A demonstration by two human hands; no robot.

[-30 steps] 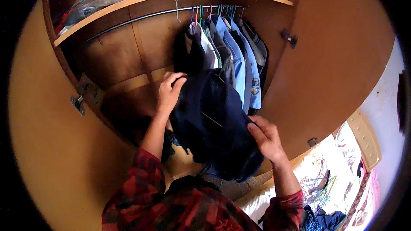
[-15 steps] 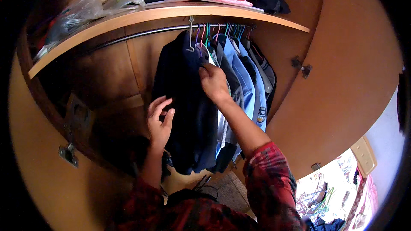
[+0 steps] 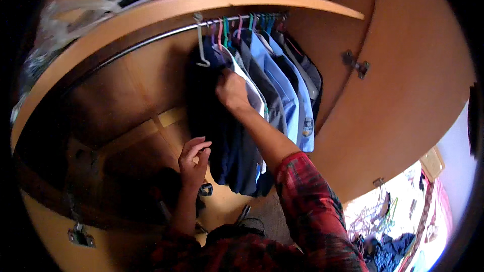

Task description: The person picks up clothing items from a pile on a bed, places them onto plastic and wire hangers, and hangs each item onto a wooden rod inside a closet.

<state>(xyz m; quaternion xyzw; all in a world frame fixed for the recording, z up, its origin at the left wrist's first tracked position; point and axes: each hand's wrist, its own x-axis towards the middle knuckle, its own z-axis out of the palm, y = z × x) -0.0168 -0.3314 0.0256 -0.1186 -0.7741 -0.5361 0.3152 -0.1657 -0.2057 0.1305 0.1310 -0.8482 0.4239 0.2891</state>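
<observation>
A dark navy garment (image 3: 205, 103) hangs at the left end of a row of clothes in the wardrobe. My right hand (image 3: 233, 91) is closed on its upper right edge, just below the shoulder. Beside the garment's lower left side is my left hand (image 3: 193, 163), fingers loosely bent and apart, holding nothing. A pale hook-shaped hanger (image 3: 200, 45) hangs from the metal rod (image 3: 151, 41) in front of the garment's shoulder. Right behind the garment shows a white shirt (image 3: 241, 70) on a hanger.
Grey and light blue shirts (image 3: 275, 78) and dark jackets (image 3: 312, 78) fill the rod's right part. Above runs a curved wooden shelf (image 3: 201, 1) bearing folded clothes and a plastic bag (image 3: 63, 22). An open wooden door (image 3: 408, 90) stands at the right, with a cluttered bright area beyond.
The view has shifted, and shelf and rod sit higher in it. My right hand has drawn the dark garment leftward, showing more of the white shirt. My left hand stays raised with bent fingers.
</observation>
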